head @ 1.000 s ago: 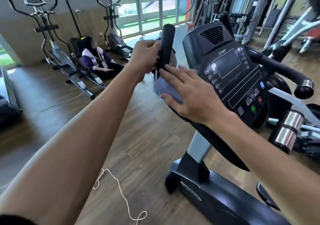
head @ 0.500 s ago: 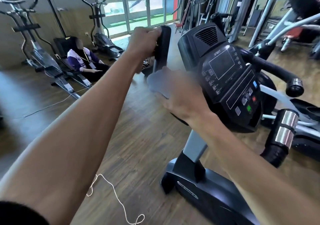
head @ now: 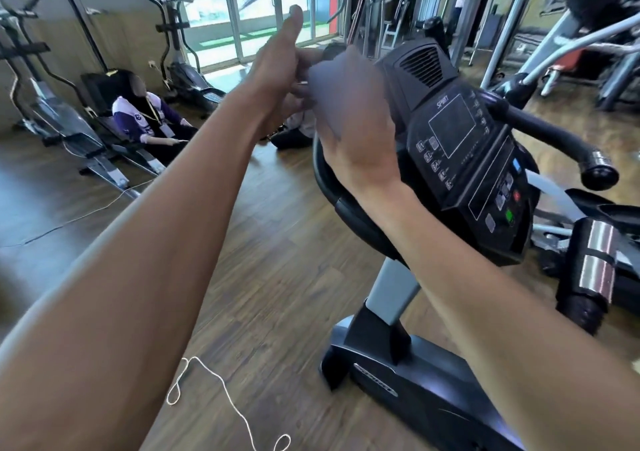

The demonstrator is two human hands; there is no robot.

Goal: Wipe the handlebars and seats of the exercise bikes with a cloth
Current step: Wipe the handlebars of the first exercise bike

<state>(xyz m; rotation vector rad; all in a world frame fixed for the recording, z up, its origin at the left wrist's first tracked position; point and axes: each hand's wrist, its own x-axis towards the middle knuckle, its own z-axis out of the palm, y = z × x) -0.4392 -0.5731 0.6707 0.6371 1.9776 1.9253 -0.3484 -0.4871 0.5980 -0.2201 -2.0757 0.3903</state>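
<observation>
Right hand [head: 360, 145] pressing blurred cloth [head: 343, 93] against left handlebar [head: 332, 187], grip indiscernible (left hand [head: 280, 79] likewise); right handlebar [head: 568, 145] and seat apparently outstanding.

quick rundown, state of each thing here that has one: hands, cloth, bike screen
left hand: raised, thumb up, at the blurred cloth's edge; grip unclear
right hand: holding the cloth up
pale grey-blue cloth: lifted, motion-blurred
black exercise bike console screen: dark
black right handlebar with chrome end: untouched
</observation>
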